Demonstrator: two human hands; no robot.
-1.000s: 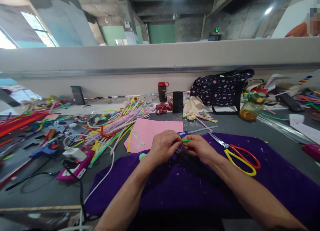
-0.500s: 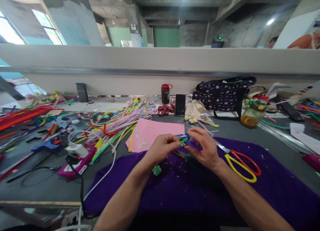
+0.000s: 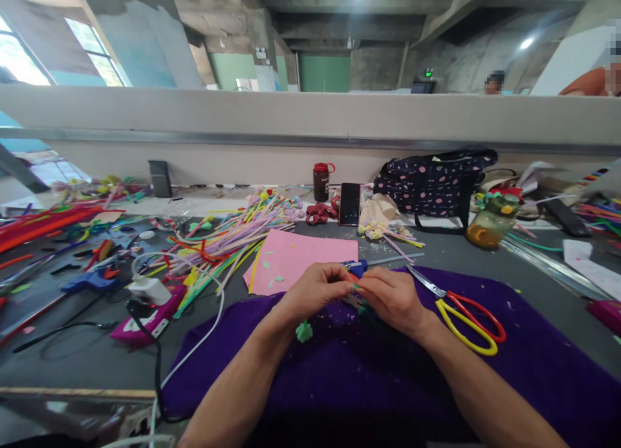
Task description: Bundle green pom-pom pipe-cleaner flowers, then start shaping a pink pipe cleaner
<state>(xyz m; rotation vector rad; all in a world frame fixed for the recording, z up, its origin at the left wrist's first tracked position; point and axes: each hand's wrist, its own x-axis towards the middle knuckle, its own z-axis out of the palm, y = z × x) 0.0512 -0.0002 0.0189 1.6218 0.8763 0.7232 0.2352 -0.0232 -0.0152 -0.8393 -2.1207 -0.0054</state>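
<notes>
Over the purple cloth (image 3: 369,383), my left hand (image 3: 317,288) and my right hand (image 3: 395,296) meet at the fingertips. Both are closed in a pinch around a small green piece (image 3: 356,286), mostly covered by the fingers; a bit of orange shows beside it. Just behind the fingertips lies a blue-handled tool (image 3: 358,267), its kind unclear. A dark metal tool (image 3: 353,300) is partly hidden beneath my hands. Near my left wrist rests a fluffy light-green bit (image 3: 304,331). Scissors (image 3: 468,319) with one red and one yellow handle lie right of my right hand.
A pink sheet (image 3: 305,257) with green scraps lies behind my hands. Pipe cleaners (image 3: 242,231) are heaped to its left, near a magenta power strip (image 3: 150,319) with cables. Behind stand a phone (image 3: 349,203), a red-lidded bottle (image 3: 321,181), a dark bag (image 3: 427,183) and a jar (image 3: 492,222).
My right hand has come down and inward, its fingers closing on the green piece at my left fingertips. The green strip that stuck out is now mostly covered.
</notes>
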